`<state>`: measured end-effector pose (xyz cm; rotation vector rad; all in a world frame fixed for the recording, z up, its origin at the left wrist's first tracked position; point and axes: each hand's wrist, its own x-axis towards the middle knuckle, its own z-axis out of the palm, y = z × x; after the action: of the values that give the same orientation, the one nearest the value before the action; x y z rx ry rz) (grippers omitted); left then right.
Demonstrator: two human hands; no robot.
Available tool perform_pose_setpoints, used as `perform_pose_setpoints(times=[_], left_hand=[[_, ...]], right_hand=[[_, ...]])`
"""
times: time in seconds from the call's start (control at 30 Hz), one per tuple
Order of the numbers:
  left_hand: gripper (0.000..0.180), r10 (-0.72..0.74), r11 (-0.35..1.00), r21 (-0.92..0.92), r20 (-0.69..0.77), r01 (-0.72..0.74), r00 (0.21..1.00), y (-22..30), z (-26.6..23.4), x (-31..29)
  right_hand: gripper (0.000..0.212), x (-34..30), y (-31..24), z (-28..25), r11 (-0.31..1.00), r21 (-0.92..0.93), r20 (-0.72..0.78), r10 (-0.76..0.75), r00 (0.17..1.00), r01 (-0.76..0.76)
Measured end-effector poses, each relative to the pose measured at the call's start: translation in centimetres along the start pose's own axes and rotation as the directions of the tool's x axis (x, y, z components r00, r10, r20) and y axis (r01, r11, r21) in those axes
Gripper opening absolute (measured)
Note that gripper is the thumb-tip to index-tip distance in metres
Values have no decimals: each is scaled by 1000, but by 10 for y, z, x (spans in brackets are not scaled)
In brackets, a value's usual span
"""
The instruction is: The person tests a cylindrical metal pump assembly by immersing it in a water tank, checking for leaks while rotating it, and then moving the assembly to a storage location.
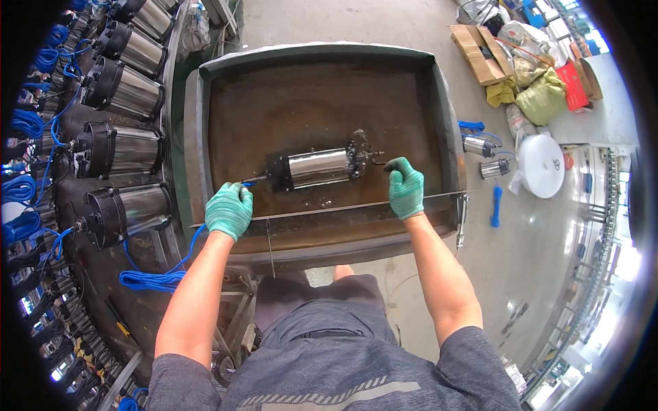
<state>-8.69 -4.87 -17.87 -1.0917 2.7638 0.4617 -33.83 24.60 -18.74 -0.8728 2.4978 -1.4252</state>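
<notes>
Grey shirt, gloved hands, cylinder between

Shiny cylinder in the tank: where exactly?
In the head view, the cylinder lies near the middle of the tank, sideways between the left hand and right hand.

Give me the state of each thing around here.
Left hand: gloved, closed around a blue cable
Right hand: gloved, closed on a thin rod
Silver cylinder: on its side in brownish liquid, bubbles beside it
Tank: open-topped, holding liquid
Cable coil: bundled
Motor-like units: lying in a row, left
</notes>
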Motion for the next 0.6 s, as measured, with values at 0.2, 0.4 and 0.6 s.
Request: perform_pose_setpoints(times=[0.2,0.4,0.6], left_hand=[[29,-23,999,41,0,23,1000,7,-2,1],[27,-52,997,58,10,51,999,9,-3,2],[27,-50,997,65,10,49,999,10,-3,2]], right_hand=[[17,0,3,-3,996,32,-19,85,996,-84],[15,4,3,0,998,59,-63,20,998,-16],[16,4,5,-1,996,82,-57,47,997,-43]])
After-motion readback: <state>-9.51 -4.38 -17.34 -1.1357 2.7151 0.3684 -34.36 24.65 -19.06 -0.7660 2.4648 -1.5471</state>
